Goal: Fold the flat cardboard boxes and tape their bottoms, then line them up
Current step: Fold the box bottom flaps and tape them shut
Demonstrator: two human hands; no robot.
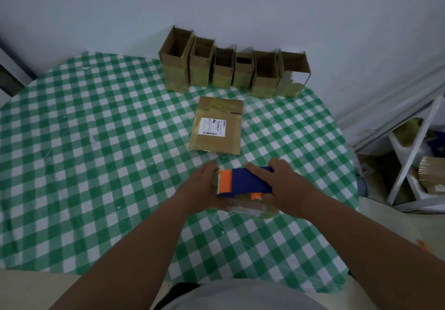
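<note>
A folded cardboard box (250,209) lies on the checked table near me, mostly hidden under my hands. My right hand (281,183) grips a blue and orange tape dispenser (243,181) and holds it on top of the box. My left hand (203,187) holds the box's left end, fingers curled over its edge beside the dispenser's orange blade. A flat cardboard box (216,126) with a white label lies in the middle of the table. Several folded open boxes (231,69) stand in a row along the far wall.
The round table (96,141) has a green and white checked cloth. A white shelf frame (409,155) with cardboard pieces stands on the floor to the right. The wall runs close behind the row of boxes.
</note>
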